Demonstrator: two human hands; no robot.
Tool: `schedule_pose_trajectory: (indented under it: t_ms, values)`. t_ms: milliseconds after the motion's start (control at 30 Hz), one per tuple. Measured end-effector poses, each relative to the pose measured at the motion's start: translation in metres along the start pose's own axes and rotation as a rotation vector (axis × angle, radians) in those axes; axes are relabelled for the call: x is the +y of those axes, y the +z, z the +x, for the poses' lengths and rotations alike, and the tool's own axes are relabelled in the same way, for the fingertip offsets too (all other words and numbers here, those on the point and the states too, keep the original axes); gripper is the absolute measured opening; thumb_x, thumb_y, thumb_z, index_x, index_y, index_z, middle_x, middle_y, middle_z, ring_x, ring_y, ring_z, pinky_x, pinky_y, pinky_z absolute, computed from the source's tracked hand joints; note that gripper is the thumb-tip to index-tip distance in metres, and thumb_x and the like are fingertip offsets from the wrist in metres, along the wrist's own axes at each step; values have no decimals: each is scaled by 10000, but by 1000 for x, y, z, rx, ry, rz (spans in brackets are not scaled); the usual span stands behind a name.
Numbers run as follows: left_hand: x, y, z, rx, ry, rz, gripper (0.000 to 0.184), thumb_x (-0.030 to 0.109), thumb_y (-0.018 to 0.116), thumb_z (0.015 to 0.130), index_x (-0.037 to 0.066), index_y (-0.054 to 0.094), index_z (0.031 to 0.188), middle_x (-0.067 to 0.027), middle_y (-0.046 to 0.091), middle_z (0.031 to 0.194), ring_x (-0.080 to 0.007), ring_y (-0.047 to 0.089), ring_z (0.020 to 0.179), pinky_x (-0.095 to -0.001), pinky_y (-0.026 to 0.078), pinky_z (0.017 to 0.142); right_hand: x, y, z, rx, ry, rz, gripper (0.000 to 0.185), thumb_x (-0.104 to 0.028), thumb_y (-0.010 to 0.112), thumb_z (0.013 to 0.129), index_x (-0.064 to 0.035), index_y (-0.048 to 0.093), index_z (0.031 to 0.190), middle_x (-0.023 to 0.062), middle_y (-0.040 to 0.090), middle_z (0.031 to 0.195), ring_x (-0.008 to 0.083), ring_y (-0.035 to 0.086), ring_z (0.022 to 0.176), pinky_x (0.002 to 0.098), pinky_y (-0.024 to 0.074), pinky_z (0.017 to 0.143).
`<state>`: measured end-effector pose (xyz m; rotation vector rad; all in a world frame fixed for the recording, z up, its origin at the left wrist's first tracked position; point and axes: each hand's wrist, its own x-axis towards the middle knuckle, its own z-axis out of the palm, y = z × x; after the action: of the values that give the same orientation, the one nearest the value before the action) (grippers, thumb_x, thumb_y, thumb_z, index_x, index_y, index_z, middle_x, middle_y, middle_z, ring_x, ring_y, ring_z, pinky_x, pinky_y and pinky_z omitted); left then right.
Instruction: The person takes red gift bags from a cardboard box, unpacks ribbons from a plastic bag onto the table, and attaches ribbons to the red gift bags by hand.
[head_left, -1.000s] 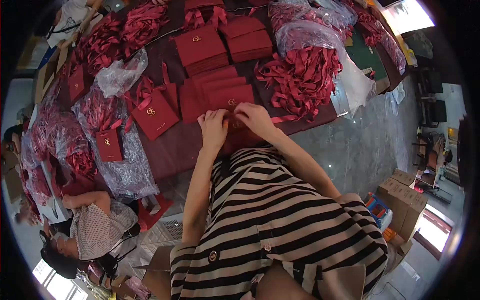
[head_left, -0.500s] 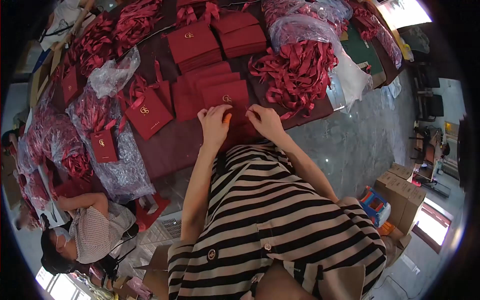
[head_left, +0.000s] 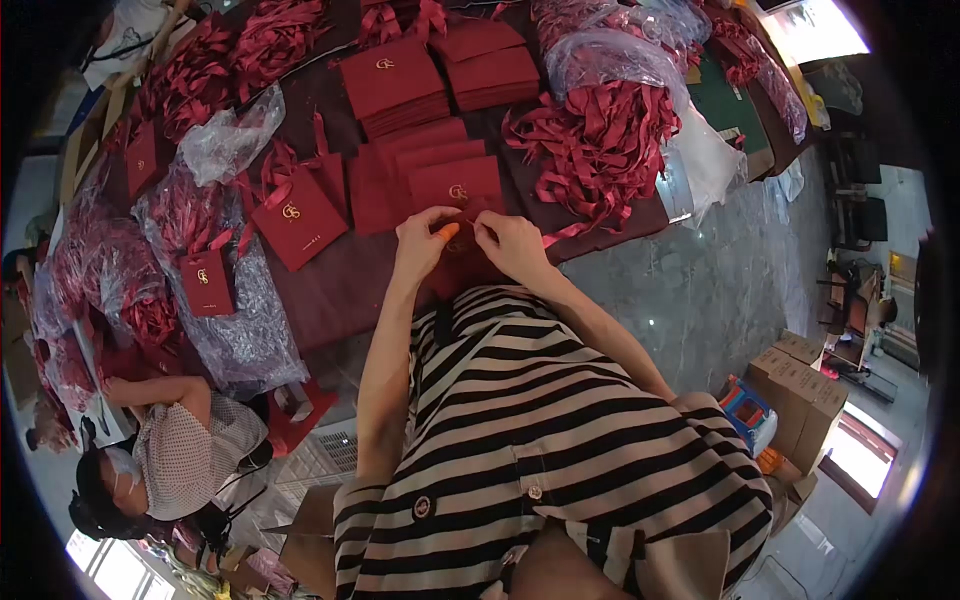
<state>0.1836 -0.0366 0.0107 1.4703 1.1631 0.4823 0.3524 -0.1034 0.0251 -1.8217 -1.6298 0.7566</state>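
Red bag (head_left: 462, 265) at the near edge of the table (head_left: 340, 305), between both hands.
The left hand (head_left: 424, 245) and right hand (head_left: 512, 247) pinch the upper edge of the red bag; its contents cannot be determined. Directly beyond, flat bags (head_left: 450, 178) lie overlapped. To the right, a clear plastic bag (head_left: 612, 62) contains red ribbons (head_left: 600, 150), which spill from its mouth onto the table. Farther back are two neat stacks (head_left: 398, 82) of similar bags.

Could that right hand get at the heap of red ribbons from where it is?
Probably yes: the red ribbons spill from their clear plastic bag towards the right hand, with nothing seen standing between. It is busy at a red piece, though.
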Motion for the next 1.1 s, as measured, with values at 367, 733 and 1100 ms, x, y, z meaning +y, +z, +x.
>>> schedule_pose_trajectory:
  t_ms: [367,733,1100]
  values:
    - [4,14,-12,208,81,54,238,126,687,783,76,699,1015,-115,706,889,-268,664,818,-348,453,814,-5,4,8,-46,-5,-92,107,-166,594,808,-65,622,828,165,628,699,365,625,653,443,486,560]
    - [-1,20,-20,239,16,166,237,124,649,814,132,677,1049,-76,701,920,-244,630,908,-399,334,908,-2,17,6,7,33,123,121,-161,588,818,-40,591,808,178,618,695,380,618,658,455,487,561]
    - [11,29,-28,294,287,282,196,63,610,824,93,642,1015,-89,674,882,-276,617,840,-386,418,773,-13,-9,5,-1,-145,-109,173,-142,593,846,-88,495,979,143,640,763,381,629,707,482,484,568]
